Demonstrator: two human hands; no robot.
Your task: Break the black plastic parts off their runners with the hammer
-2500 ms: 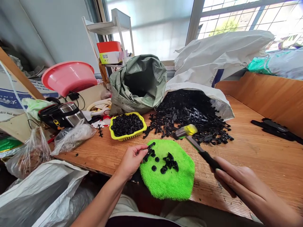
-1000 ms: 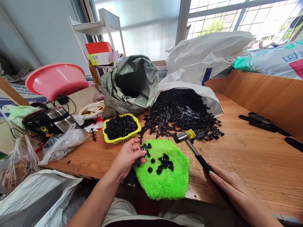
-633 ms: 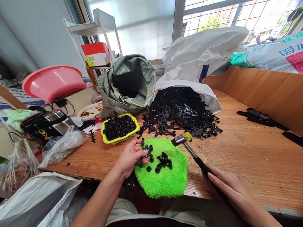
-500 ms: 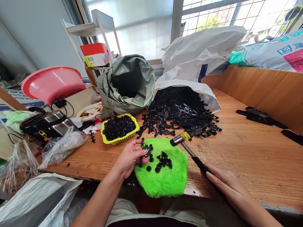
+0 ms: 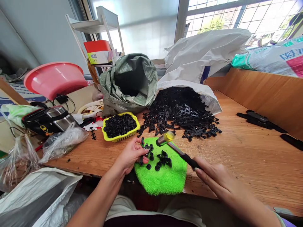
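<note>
My left hand (image 5: 130, 156) pinches a black jointed plastic part (image 5: 147, 148) over the left edge of a bright green cloth (image 5: 163, 183). Closed round the black handle of a small mallet (image 5: 175, 148) is my right hand (image 5: 210, 173). The mallet's head, yellow at one end and black at the other, is above the cloth's upper part, to the right of the held part. Several loose black pegs (image 5: 163, 159) lie on the cloth. Behind my left hand stands a yellow basket (image 5: 121, 137) full of small black pieces.
A heap of black plastic strips (image 5: 184, 113) spills from a white sack (image 5: 214, 102) onto the wooden table (image 5: 236, 157). An open grey-green sack (image 5: 109, 94) stands behind the basket. Plastic bags (image 5: 63, 142) and a pink basin (image 5: 55, 78) are at left, black straps (image 5: 260, 119) at right.
My right hand has moved left with the mallet, bringing its head over the cloth and closer to my left hand. My left hand keeps its hold on the black part.
</note>
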